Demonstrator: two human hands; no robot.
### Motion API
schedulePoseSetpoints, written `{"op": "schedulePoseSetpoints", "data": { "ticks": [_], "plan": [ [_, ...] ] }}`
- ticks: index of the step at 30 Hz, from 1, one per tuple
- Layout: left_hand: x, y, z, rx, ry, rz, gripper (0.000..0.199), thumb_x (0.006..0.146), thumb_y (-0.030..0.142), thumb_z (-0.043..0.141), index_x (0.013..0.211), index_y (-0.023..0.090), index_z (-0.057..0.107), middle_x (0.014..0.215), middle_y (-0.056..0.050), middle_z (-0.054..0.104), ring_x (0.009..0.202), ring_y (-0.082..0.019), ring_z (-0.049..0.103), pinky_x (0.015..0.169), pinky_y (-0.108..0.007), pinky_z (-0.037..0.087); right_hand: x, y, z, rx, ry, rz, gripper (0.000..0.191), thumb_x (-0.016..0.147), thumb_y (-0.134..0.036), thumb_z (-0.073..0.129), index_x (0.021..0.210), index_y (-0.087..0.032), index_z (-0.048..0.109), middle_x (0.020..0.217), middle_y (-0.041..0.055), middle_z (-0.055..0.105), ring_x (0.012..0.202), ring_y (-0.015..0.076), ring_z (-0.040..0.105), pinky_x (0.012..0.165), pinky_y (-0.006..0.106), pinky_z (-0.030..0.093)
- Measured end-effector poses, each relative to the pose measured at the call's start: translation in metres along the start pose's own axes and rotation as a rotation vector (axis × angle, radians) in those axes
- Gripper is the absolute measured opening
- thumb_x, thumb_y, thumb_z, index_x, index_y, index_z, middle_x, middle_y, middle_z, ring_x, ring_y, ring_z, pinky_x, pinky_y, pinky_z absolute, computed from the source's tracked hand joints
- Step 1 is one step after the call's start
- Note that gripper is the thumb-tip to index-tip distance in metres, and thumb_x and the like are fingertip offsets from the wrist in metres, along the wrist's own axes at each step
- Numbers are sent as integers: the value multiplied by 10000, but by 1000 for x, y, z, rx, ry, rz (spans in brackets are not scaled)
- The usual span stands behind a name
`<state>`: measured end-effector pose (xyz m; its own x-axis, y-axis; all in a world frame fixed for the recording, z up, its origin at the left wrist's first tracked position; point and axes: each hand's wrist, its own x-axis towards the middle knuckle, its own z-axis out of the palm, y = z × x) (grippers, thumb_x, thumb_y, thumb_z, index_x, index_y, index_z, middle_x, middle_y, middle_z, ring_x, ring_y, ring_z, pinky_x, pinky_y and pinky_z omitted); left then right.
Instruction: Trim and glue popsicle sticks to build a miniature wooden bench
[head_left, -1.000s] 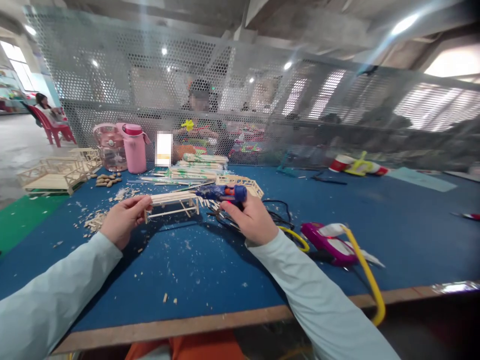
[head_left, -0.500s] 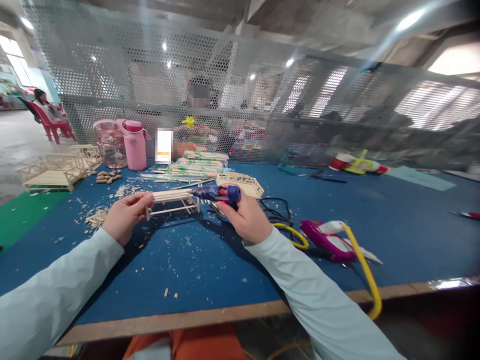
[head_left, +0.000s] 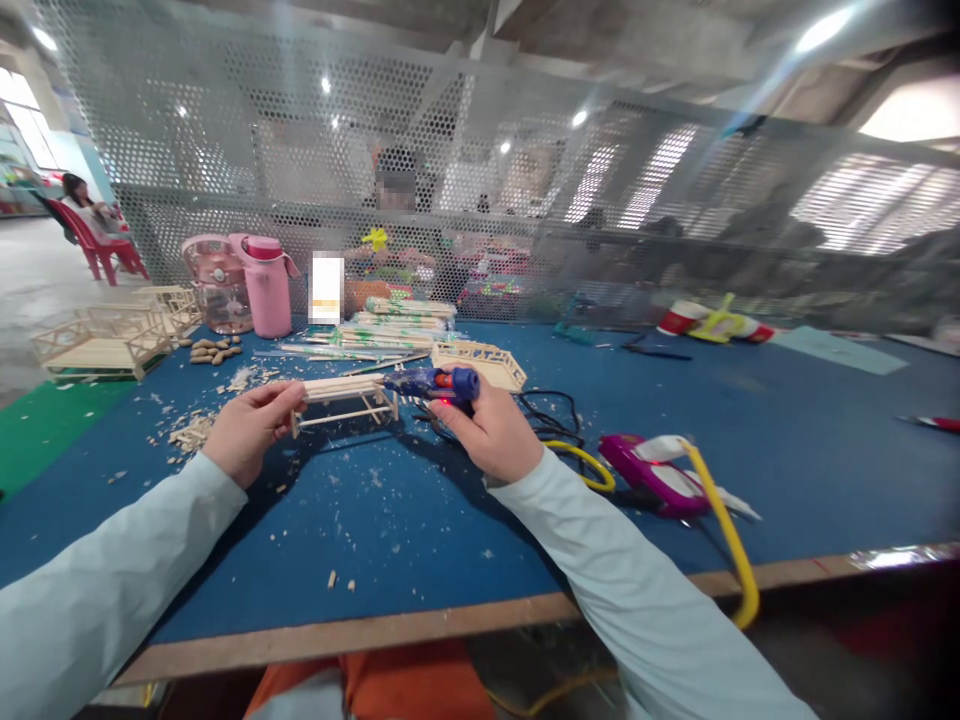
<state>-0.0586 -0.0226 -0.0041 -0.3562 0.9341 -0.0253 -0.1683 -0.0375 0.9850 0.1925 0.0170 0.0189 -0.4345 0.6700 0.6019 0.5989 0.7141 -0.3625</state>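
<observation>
Left hand (head_left: 244, 435) pinches stick frame (head_left: 337, 388) | right hand (head_left: 499, 432) grips glue gun (head_left: 424, 383) | gun edged toward nine o'clock, bringing nozzle (head_left: 388, 382) to frame's three-o'clock end

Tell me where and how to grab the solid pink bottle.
Grip the pink bottle around the middle of its body, coming from the near side. It stands upright and looks roughly cylindrical, which should suit a wraparound grip; the see-through bottle crowds its left and the perforated screen stands behind.
</observation>
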Motion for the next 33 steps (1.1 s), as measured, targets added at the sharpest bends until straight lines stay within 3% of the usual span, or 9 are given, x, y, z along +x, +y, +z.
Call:
{"op": "schedulePoseSetpoints", "data": {
  "ticks": [19, 33],
  "plan": [
    [-1, 1, 0, 11, 12, -11, 440, 449, 438, 787, 730, 128, 652, 567, 20, 597, 449, -50, 423, 424, -183, 313, 1, 8, -6, -63, 11, 1, 330, 822, -404, 447, 998, -140, 536, 872, 125, 652, 878, 273, 603, 731, 364, 457],
    [-1, 2, 0, 14, 29, -1, 426, 453, 439, 783, 719, 133, 652, 563, 22, 595, 444, -51, 409, 425, -186, 305, 0, 11, -11, 60, 41, -34, 299, 780, -308, 510, 1046, -173, 496, 926, 85, 638, 881, 227, 597, 757, 350, 456]
  ]
}}
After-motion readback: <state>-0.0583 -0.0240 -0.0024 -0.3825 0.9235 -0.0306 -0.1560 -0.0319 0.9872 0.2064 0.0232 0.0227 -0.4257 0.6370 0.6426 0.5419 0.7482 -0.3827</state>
